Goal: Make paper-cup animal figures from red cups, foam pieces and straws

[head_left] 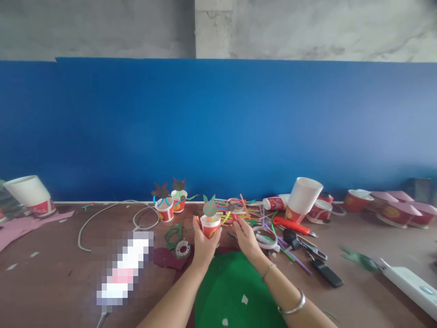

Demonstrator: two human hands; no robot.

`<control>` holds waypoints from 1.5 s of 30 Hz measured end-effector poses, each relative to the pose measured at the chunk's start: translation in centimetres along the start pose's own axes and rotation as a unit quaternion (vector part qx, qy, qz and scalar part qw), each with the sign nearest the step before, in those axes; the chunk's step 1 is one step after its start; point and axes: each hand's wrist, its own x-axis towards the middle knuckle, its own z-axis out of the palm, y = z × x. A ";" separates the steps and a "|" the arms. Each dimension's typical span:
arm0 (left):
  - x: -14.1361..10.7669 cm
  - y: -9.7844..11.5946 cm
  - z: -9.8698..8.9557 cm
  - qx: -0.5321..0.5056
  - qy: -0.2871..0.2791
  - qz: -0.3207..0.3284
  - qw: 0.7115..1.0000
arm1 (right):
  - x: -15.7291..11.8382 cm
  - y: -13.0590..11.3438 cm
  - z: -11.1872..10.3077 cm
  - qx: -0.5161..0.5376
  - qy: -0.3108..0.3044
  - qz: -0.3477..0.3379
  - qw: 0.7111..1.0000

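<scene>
Wrapped round a small red paper cup [210,226], my left hand [204,243] holds it upright near the middle. A green paper animal head [210,208] with pointed ears rises from the cup. Just to the right, my right hand [246,238] has its fingers pinched on a small red piece [235,218], beside a yellow strip [226,217] with a dark round end that sticks out from the cup. Behind and to the left stand two finished-looking cups [164,210] with dark paper heads and coloured arms.
Green paper [235,291] lies under my forearms. Coloured sticks [251,212], tape rolls [182,249], an orange cutter [292,225] and keys with a black fob [327,272] surround my hands. Stacked cups [303,198] stand right; pink-topped cups [398,213] are farther right. A blurred-out lit device [126,269] lies left.
</scene>
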 end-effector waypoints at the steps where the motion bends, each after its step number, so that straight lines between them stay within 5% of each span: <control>1: 0.0 0.0 0.0 -0.002 -0.001 -0.005 1.000 | -0.1 -0.2 0.0 0.001 0.009 -0.020 1.000; 11: -0.1 0.2 -0.1 0.010 -0.011 -0.004 1.000 | -0.7 -0.4 0.2 -0.033 0.062 -0.055 0.996; 26: 0.1 -0.5 -0.1 0.020 -0.010 0.007 1.000 | -0.6 0.2 0.7 -0.042 0.022 -0.058 0.997; 34: 0.2 -0.6 -0.2 0.016 0.000 0.007 1.000 | -0.7 0.6 0.7 -0.042 0.080 -0.119 0.989; 45: 0.3 -0.4 -0.4 0.068 -0.030 -0.045 0.996 | -1.4 -0.3 0.3 -0.211 0.064 -0.162 0.962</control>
